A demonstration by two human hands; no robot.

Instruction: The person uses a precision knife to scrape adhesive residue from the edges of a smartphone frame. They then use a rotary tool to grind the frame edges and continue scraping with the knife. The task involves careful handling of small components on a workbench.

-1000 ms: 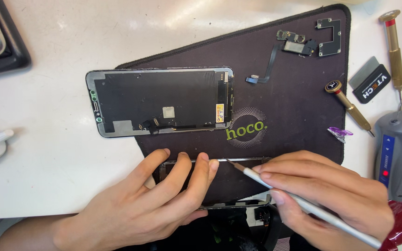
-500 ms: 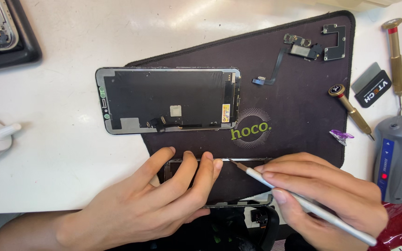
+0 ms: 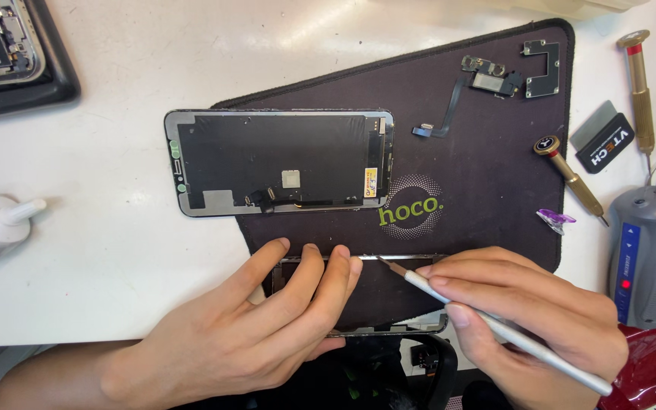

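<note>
While the left hand (image 3: 244, 334) pins the phone screen (image 3: 373, 292), the right hand's (image 3: 525, 319) grip clasps a metal tool (image 3: 495, 328)

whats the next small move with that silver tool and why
Probably slide the silver tool a little along the top edge of the dark panel under the hands. Its tip already sits on that edge, the left hand presses the panel flat on the mat, and the right hand grips the tool like a pen.
</note>
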